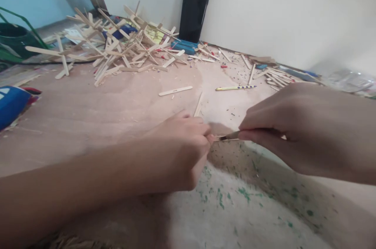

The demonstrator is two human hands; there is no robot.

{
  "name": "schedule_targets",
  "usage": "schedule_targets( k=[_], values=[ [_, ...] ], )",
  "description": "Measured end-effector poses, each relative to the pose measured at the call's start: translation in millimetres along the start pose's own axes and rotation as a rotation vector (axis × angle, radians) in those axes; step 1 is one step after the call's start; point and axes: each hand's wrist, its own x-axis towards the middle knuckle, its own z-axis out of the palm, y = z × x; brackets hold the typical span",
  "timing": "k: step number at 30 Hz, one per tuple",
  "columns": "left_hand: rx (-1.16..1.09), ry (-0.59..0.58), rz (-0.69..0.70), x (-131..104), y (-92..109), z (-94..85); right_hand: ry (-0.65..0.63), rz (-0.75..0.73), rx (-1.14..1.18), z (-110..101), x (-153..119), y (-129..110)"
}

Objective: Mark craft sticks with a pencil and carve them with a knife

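My left hand (188, 145) is closed, low over the table, its fingers pinched on a pale wooden craft stick (230, 140) that shows as a thin strip to their right. My right hand (296, 131) grips a slim, blade-like tool (232, 135) with a dark tip. That tip meets the stick close beside my left fingertips; the rest of the tool is hidden in my palm. Just behind my left knuckles, another craft stick (198, 104) points away from me. Farther back lie a loose craft stick (175, 91) and a yellow patterned pencil (235, 88).
A heap of crossed craft sticks (123, 47) fills the back left. A dark phone (196, 4) leans upright against the wall in a blue stand (185, 46). More sticks (277, 78) lie at back right. A blue object (13, 104) sits at the left edge. Green specks mark the tabletop (223, 209).
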Motion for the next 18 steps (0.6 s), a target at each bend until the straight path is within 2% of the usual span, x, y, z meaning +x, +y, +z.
schedule_targets(
  k=[3,4,10,14,18],
  values=[
    [0.023,0.033,0.009,-0.8,-0.9,3.0,-0.234,-0.210,-0.211,-4.7,-7.5,8.8],
    [0.025,0.036,0.012,-1.0,-0.7,3.1,-0.228,-0.245,-0.211,-5.7,-10.5,13.3],
    [0.030,-0.001,0.008,-2.2,2.3,-0.3,-0.060,-0.248,-0.100,6.3,-36.2,47.0],
    [-0.006,0.031,0.023,-2.0,2.4,-1.8,0.056,-0.139,-0.029,21.9,-54.0,65.2],
    [-0.031,0.006,0.003,-0.8,3.3,-5.1,0.126,-0.024,0.016,30.1,-62.1,74.5]
  ],
)
